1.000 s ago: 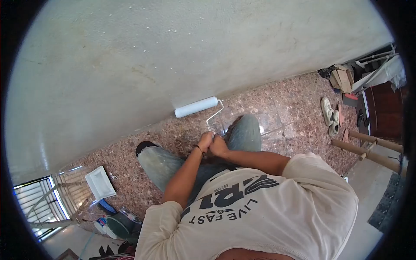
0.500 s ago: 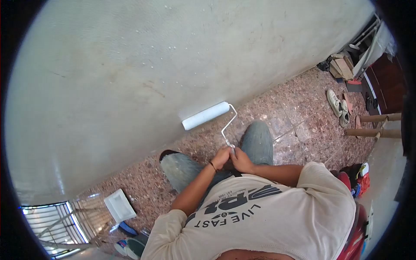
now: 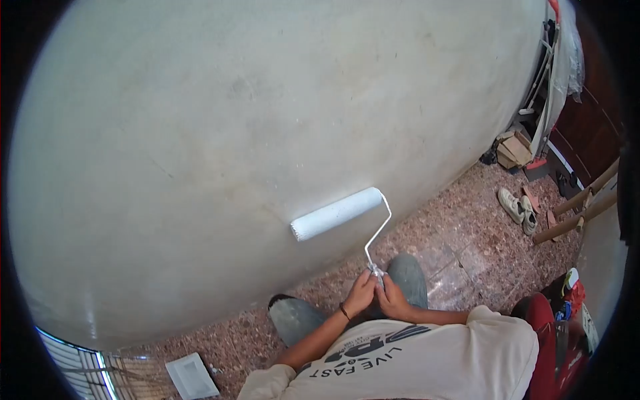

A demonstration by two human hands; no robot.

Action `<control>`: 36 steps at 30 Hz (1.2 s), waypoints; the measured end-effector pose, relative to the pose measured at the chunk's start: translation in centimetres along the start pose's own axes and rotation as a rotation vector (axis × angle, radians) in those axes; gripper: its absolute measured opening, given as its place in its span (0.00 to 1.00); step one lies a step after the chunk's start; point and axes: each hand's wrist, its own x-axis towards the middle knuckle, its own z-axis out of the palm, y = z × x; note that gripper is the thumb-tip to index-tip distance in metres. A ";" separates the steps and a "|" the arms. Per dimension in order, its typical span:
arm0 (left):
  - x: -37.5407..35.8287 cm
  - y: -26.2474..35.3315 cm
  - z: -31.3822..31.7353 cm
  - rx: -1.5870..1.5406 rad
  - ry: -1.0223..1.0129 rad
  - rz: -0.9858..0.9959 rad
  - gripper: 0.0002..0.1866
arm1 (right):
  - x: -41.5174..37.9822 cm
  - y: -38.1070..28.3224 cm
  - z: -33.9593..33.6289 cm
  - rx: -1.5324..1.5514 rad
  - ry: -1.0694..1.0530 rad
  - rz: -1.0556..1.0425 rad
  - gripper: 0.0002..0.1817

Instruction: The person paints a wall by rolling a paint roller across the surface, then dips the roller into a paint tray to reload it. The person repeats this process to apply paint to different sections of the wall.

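Note:
A paint roller with a white sleeve and a bent white wire frame lies against the pale wall, low down and slanted up to the right. My left hand, with a dark band at its wrist, is closed around the roller's handle. My right hand grips the same handle right beside it. Most of the handle is hidden by my fingers. Both hands are between my knees, in front of my light T-shirt.
A white paint tray sits on the speckled tile floor at lower left. White shoes, wooden poles and cardboard pieces are on the right. A red chair stands beside me at lower right.
The view has tilted upward, showing more wall. The roller now sits against the wall, where before it was near the wall's base. Both hands have kept their grip on the handle.

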 end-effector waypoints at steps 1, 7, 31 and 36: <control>0.2 0.6 -0.1 0.017 -0.017 0.017 0.09 | 0.2 -0.9 -0.5 0.017 -0.004 -0.003 0.11; 1.4 5.0 1.8 -0.011 0.053 0.219 0.09 | 2.4 -3.8 -2.8 -0.002 0.055 -0.128 0.14; 6.4 35.5 4.9 -0.182 -0.074 0.695 0.13 | 15.7 -25.7 -14.5 0.076 0.278 -0.693 0.16; 6.8 41.9 5.1 -0.133 -0.038 0.740 0.14 | 18.1 -30.2 -16.6 0.034 0.376 -0.823 0.14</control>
